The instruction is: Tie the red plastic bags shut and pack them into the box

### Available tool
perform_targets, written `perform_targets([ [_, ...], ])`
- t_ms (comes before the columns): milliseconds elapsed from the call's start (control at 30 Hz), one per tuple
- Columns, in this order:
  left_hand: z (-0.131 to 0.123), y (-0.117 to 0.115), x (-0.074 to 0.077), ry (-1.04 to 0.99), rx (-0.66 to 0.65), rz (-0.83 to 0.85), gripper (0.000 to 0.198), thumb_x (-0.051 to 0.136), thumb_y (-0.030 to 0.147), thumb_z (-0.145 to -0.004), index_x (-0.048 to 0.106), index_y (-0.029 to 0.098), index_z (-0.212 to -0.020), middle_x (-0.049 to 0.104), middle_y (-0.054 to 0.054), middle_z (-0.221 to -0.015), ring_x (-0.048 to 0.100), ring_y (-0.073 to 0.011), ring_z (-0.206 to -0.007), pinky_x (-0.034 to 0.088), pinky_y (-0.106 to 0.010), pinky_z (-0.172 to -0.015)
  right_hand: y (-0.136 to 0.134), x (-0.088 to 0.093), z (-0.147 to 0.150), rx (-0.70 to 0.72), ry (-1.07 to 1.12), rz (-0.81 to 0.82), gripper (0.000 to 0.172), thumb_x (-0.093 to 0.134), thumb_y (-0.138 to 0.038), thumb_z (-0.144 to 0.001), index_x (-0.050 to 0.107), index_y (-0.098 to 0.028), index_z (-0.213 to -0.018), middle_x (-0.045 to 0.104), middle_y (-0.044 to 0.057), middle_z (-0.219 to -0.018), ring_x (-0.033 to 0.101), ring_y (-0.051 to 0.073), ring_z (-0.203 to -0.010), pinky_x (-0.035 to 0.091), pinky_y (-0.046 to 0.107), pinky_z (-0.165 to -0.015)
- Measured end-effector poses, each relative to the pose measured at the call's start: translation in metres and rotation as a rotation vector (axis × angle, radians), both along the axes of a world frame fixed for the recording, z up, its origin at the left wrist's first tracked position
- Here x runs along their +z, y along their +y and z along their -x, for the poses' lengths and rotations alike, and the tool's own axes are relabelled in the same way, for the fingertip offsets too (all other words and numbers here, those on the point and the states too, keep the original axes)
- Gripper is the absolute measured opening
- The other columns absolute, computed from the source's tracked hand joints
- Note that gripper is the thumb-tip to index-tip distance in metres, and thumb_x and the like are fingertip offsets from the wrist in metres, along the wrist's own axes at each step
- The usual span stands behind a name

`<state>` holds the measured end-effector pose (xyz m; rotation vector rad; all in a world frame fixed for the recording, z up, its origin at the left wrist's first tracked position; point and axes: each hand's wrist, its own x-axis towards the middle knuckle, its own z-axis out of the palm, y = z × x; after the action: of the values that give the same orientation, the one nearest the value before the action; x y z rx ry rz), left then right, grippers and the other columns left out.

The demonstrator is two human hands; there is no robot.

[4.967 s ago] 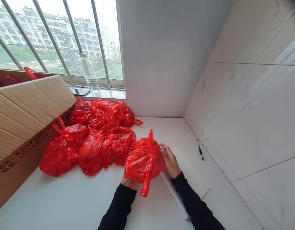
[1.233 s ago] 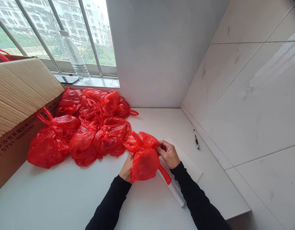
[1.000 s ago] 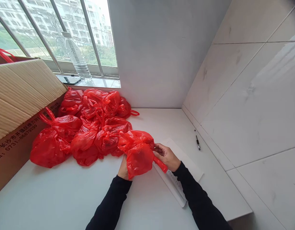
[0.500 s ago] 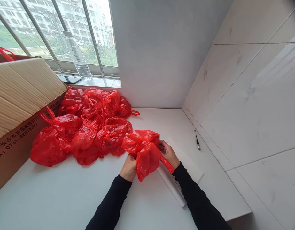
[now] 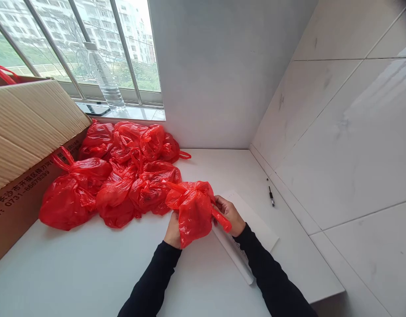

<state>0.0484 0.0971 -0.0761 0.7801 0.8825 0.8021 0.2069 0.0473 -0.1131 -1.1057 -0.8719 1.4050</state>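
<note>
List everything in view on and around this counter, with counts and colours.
held bag: one, red, between both hands
cardboard box: one, brown, far left
bag pile: several, red, tied, between cardboard box and held bag
water bottle: one, clear, on windowsill
dark flat item: one, on windowsill beside water bottle
pen-like tool: one, black, near tiled wall
white flat pad: one, under right hand
counter: one, white
left hand: gripping held bag's left side
right hand: gripping held bag's right side
</note>
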Motion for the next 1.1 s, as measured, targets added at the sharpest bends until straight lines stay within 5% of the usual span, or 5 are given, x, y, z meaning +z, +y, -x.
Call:
perform_targets([
  [367,-0.007,0.003,0.008,-0.013,-0.133,0.005,0.018,0.072,0.032,-0.077,0.070,0.016,-0.084,0.069,-0.007,-0.068,0.063,-0.0198,-0.057,0.051,-0.028,-0.046,-0.001,0.001,0.007,-0.016,0.016,0.021,0.023,0.069,-0.039,-0.080,0.059,-0.018,-0.084,0.060,-0.003,-0.064,0.053,0.010,-0.049,0.043,0.022,-0.044],
  [533,0.002,-0.003,0.006,-0.056,-0.228,0.056,0.055,0.082,0.034,-0.066,0.065,0.017,-0.116,0.073,-0.011,-0.093,0.069,-0.0266,-0.080,0.056,-0.031,-0.057,-0.001,0.005,0.005,-0.171,0.004,0.081,0.030,0.065,-0.046,-0.083,0.051,-0.021,-0.074,0.057,-0.006,-0.052,0.050,0.011,-0.043,0.039,0.023,-0.042],
  [700,0.004,-0.004,-0.004,-0.026,-0.171,0.029,0.062,0.086,0.018,-0.057,0.066,0.014,-0.116,0.074,-0.009,-0.088,0.070,-0.0269,-0.085,0.057,-0.034,-0.074,0.000,0.004,-0.001,-0.162,0.041,0.085,0.028,0.064,-0.049,-0.085,0.058,-0.021,-0.083,0.058,-0.004,-0.059,0.053,0.012,-0.046,0.042,0.026,-0.044],
  [867,0.003,-0.001,-0.007,0.006,-0.113,-0.039,0.055,0.085,0.015,-0.056,0.069,0.012,-0.109,0.074,-0.009,-0.087,0.070,-0.0278,-0.085,0.057,-0.036,-0.075,-0.001,0.007,-0.001,0.007,0.021,0.009,0.031,0.063,-0.049,-0.086,0.062,-0.023,-0.102,0.063,-0.001,-0.071,0.060,0.015,-0.054,0.047,0.028,-0.046],
  [1100,0.006,0.000,-0.014,0.049,-0.053,-0.105,0.041,0.086,0.018,-0.054,0.073,0.012,-0.092,0.074,-0.008,-0.081,0.068,-0.0275,-0.084,0.056,-0.036,-0.073,0.000,0.008,0.000,-0.004,0.009,-0.037,0.031,0.067,-0.045,-0.083,0.066,-0.021,-0.103,0.060,-0.001,-0.073,0.059,0.014,-0.056,0.050,0.027,-0.045],
])
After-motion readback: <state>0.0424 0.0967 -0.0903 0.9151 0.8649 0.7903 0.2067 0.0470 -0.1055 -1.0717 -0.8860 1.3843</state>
